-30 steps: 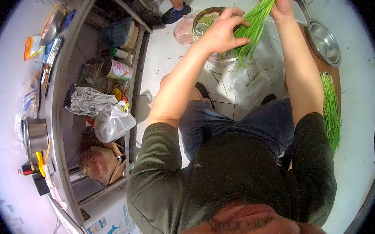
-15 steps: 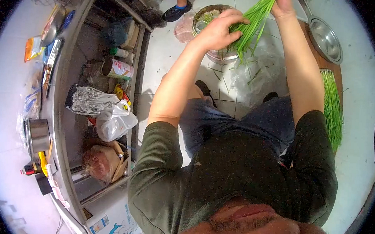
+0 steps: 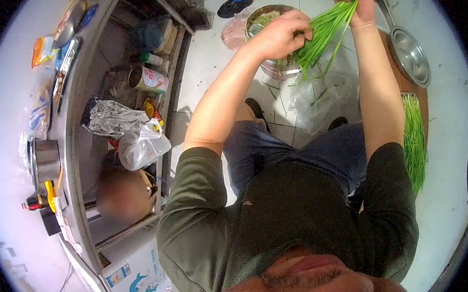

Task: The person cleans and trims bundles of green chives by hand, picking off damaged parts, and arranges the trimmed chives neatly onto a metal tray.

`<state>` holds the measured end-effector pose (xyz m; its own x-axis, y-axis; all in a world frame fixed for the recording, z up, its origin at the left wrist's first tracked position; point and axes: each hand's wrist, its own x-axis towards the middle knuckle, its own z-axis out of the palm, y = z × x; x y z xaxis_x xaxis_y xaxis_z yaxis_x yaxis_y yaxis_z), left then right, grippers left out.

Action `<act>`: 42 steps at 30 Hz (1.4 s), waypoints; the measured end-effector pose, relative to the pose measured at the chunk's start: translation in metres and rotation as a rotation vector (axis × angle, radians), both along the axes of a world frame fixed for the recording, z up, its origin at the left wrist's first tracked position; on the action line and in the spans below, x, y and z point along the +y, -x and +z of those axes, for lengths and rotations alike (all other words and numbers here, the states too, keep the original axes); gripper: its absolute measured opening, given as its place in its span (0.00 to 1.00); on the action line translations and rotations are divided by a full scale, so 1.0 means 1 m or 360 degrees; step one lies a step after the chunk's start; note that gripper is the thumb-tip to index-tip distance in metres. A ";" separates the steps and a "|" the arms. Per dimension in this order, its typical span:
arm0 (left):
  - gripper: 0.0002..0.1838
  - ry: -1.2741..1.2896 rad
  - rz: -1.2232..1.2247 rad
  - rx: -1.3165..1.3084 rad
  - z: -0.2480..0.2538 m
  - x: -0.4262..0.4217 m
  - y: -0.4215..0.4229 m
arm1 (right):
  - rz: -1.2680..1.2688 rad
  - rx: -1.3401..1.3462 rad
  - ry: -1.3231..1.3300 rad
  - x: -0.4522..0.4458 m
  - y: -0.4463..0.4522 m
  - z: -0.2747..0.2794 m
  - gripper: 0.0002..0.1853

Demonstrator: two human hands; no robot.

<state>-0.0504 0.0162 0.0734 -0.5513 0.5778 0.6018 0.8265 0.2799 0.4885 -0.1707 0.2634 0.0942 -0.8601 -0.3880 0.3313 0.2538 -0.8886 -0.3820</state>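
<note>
My right hand (image 3: 362, 10) is closed around the upper end of a bunch of garlic chives (image 3: 329, 31), long thin green leaves hanging down to the left. With curled fingers, my left hand (image 3: 284, 35) pinches at the left side of the bunch; what lies between its fingertips is partly hidden. Under and behind the left hand is a round metal basin (image 3: 257, 18) with pale and green bits inside. A clear plastic bag (image 3: 322, 100) lies on the floor below the bunch, with loose green pieces about it.
More garlic chives (image 3: 414, 141) lie on a wooden board (image 3: 402, 76) at right, near a metal ladle or pan (image 3: 411, 55). A metal shelf (image 3: 75, 152) with bags and cans stands at left. Another person's shoe (image 3: 235, 6) and a pinkish bag (image 3: 234, 33) are beyond.
My left hand's fingers have curled closed at the bunch, where thumb and fingers were spread before. The right hand stays around the chives, and the view has shifted slightly.
</note>
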 end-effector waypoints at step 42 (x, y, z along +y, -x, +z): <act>0.12 -0.0245 0.0383 -0.0863 -0.011 0.016 -0.014 | -0.0105 0.0197 -0.0596 -0.019 -0.005 -0.008 0.15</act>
